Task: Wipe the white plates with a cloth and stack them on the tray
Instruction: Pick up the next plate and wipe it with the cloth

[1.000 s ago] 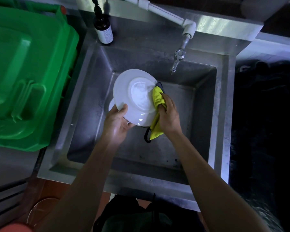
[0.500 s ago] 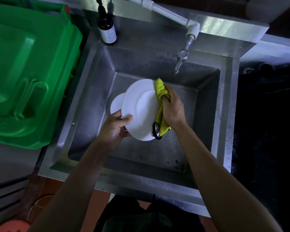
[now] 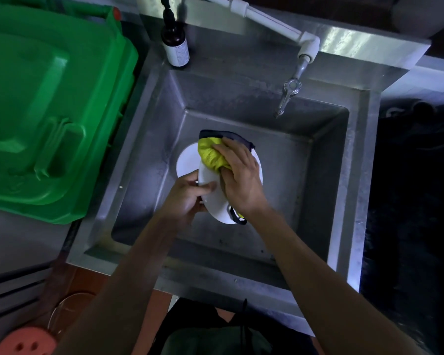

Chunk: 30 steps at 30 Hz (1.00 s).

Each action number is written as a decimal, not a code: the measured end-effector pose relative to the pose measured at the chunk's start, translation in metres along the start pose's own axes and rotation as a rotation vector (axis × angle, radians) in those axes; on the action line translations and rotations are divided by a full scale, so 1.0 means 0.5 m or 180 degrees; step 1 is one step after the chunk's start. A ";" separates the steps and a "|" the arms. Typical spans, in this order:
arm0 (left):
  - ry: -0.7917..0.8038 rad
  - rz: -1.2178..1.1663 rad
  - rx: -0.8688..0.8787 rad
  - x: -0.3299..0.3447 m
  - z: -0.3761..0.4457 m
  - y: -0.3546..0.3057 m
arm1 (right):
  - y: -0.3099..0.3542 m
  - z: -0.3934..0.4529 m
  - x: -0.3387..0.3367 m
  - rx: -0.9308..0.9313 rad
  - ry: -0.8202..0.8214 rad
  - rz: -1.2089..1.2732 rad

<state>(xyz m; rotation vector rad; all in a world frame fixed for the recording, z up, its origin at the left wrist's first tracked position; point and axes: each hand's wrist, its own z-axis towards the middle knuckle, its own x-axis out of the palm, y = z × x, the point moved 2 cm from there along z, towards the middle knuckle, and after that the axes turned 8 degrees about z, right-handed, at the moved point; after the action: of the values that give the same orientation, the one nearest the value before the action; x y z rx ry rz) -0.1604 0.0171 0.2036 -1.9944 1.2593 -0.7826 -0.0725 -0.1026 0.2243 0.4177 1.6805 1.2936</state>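
— Hands first: what have you got in each?

— Your right hand [image 3: 237, 179] lies over a bunched yellow cloth [image 3: 210, 157], fingers curled round it and pressing it onto the face of the white plate [image 3: 210, 194]. Your left hand [image 3: 187, 194] pinches that plate at its near-left rim, thumb on top, holding it tilted over the sink [image 3: 326, 180].

— So how do you wipe it well from there?

— I'd say keep the left-hand pinch firm and low on the rim, since all the push of the cloth comes against it. Sweep in rounds from the middle out to the edge, then turn the plate a little in the left hand so the part under your thumb gets wiped too. The dark hem of the cloth hangs loose at the top and below your wrist; gather it in so it doesn't drag.

— And the back of it?

— Judging by the task, flip it and do that side before you stack it.

— Where does it go after?

— I can't see a tray in this view. A second plate [image 3: 186, 162] lies in the sink just behind the one you hold, partly hidden by it; that one looks to be next. Mind the tap [image 3: 289, 97] above when you lift clear.
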 end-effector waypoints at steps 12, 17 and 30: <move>0.0009 -0.0029 0.0029 0.010 0.000 0.000 | -0.026 -0.024 -0.004 -0.0315 0.0094 -0.0063; 0.0032 -0.0244 0.0056 0.015 -0.009 -0.006 | -0.048 0.012 -0.031 0.0272 -0.0218 -0.0082; -0.0180 -0.0782 -0.0008 0.029 -0.002 0.006 | -0.077 0.001 -0.038 0.0934 -0.0154 -0.0276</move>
<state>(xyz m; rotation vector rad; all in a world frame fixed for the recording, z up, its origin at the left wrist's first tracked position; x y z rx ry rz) -0.1576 0.0024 0.2042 -2.1845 0.9950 -0.8332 -0.0524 -0.1310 0.1993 0.5378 1.8326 0.9690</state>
